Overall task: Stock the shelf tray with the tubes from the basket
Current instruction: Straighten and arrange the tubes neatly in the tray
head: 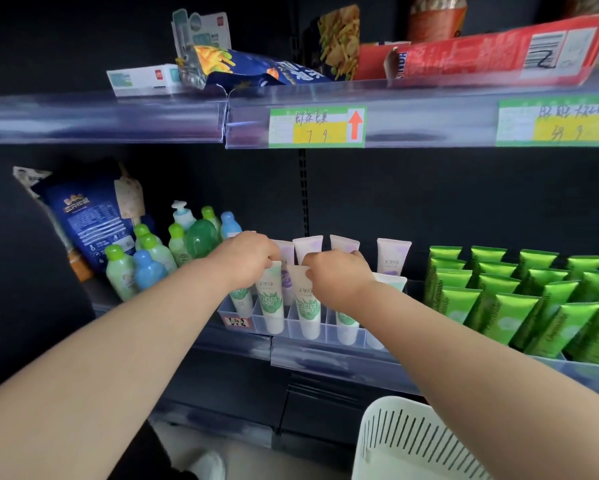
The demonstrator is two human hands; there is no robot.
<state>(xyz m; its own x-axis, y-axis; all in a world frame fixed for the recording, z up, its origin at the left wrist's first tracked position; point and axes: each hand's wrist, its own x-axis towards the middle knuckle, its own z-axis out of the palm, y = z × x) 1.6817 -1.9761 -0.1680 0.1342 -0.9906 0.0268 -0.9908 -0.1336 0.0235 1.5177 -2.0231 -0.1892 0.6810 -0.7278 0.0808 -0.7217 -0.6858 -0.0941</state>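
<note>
A clear divided shelf tray [293, 328] stands on the middle shelf and holds several white tubes with green or purple prints, caps down. My left hand [246, 258] pinches the top of a green-print tube [271, 299] in a front slot. Just to its right, my right hand [336, 275] grips the top of the neighbouring green-print tube [306, 308]. Purple-print tubes [391, 256] stand in the back row behind my hands. A white slotted basket [405, 441] sits at the bottom right; I see no tubes in the part that shows.
Small green and blue bottles [152, 261] and a blue pouch [90, 216] stand left of the tray. Rows of bright green tubes [519, 299] fill the right side. The upper shelf edge with price labels [317, 127] overhangs, carrying snack bags and boxes.
</note>
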